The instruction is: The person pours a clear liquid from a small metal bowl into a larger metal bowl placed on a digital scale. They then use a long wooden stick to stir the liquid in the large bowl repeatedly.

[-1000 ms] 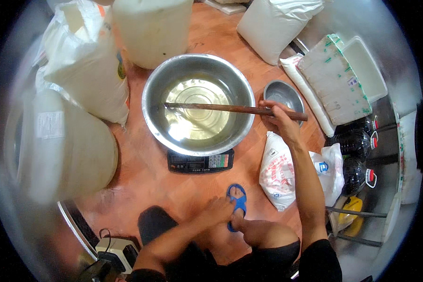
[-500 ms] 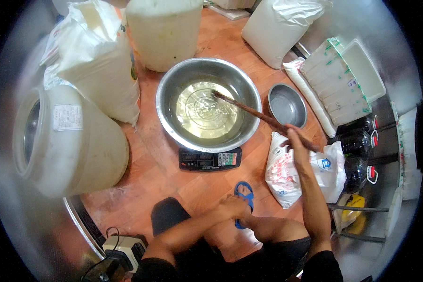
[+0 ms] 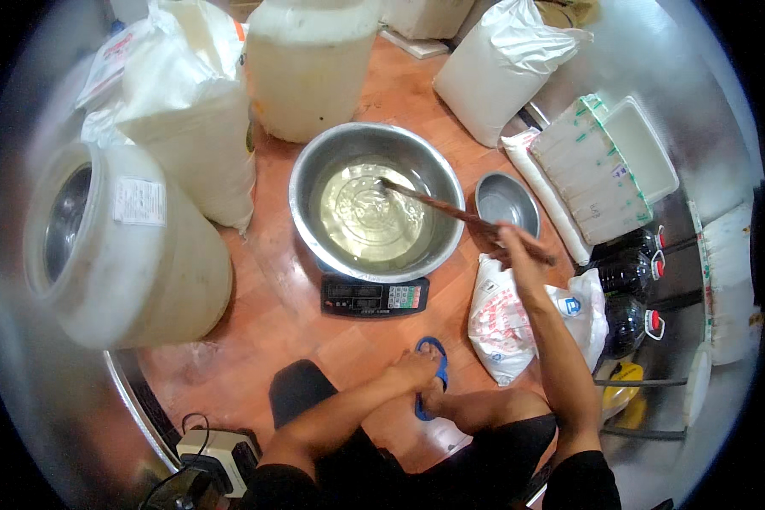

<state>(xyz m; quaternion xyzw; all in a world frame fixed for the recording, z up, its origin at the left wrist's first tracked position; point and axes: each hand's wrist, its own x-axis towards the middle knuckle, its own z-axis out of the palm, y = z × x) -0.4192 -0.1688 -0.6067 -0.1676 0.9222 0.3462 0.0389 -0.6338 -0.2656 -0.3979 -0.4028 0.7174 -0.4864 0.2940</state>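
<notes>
Stick (image 3: 442, 206), dark and wooden, slants in the head view over the right rim of the metal basin (image 3: 306, 217), its far tip toward the back of the pale yellow liquid (image 3: 365, 228); a second ago it lay nearly level, that tip by the basin's left wall. Your right hand (image 3: 517, 246), fingers wrapped around the near end, has moved from over the small metal bowl (image 3: 507, 202) toward the white printed bag (image 3: 500, 319). Your left hand (image 3: 414, 368) stays at the blue sandal (image 3: 442, 365); whether its fingers clasp or lie loose, I cannot tell. The basin sits on a black digital scale (image 3: 361, 299) on the reddish-brown floor (image 3: 268, 293). To your left stand a pale plastic barrel (image 3: 166, 276) and a large white sack (image 3: 195, 136); to your right, a white foam box (image 3: 582, 170) and dark bottles (image 3: 625, 276) with red caps.
</notes>
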